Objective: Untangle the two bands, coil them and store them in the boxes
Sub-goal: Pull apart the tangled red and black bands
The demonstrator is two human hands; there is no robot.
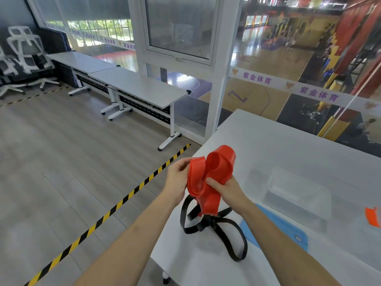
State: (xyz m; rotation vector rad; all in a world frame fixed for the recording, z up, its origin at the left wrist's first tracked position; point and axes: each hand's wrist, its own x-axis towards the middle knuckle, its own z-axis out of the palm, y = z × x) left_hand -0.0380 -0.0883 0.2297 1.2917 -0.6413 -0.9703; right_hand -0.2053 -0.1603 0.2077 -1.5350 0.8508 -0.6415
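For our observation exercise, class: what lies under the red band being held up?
The black band lies looped on the white table beneath the red band. Where the two cross is hidden behind the red band's lower end.

Grey plank floor (51,151) crossed by yellow-black hazard tape (123,201). Two white folding tables (140,85) line a glass wall (181,23) overlooking a basketball court (268,58). White mesh chairs (26,50) stand far left.

Left grip (177,179), right grip (227,191), both bare, forearms (132,234) bare too
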